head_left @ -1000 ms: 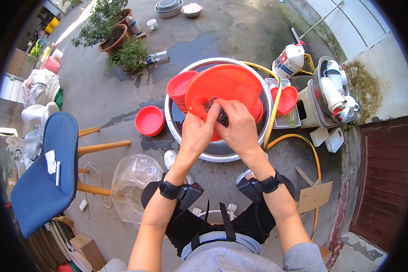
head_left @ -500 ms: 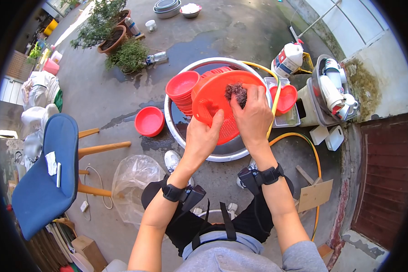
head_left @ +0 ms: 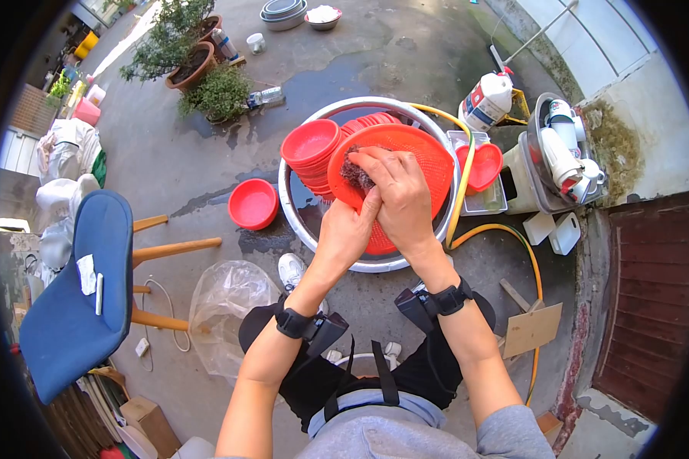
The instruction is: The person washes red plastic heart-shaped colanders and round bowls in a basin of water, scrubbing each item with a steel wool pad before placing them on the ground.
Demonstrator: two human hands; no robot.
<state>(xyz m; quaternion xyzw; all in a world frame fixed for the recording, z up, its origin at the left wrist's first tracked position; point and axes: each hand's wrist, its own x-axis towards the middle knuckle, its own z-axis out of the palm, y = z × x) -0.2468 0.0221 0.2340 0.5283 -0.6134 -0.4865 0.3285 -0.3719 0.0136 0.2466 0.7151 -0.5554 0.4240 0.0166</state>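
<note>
Gripped at its near edge by my left hand (head_left: 346, 236), a red plastic colander (head_left: 434, 174) is tilted above a wide metal basin (head_left: 375, 265). My right hand (head_left: 400, 200) is closed around a dark, curly scouring pad (head_left: 353, 175), pressed to the left part of the colander's inner face. The two hands nearly touch, and the left fingers are hidden under the colander. Inside the basin, a stack of red bowls (head_left: 311, 144) leans at the left, and more red pieces show behind the colander.
One red bowl (head_left: 253, 204) sits on the wet ground left of the basin. A yellow hose (head_left: 466, 176) runs along the right side. Further right are a white jug (head_left: 486, 101) and a clear container with a red bowl (head_left: 482, 167). A blue chair (head_left: 92, 291) stands at left.
My right hand has moved left across the colander with the scouring pad, from its upper middle to its left side. The colander has turned and shifted slightly.
</note>
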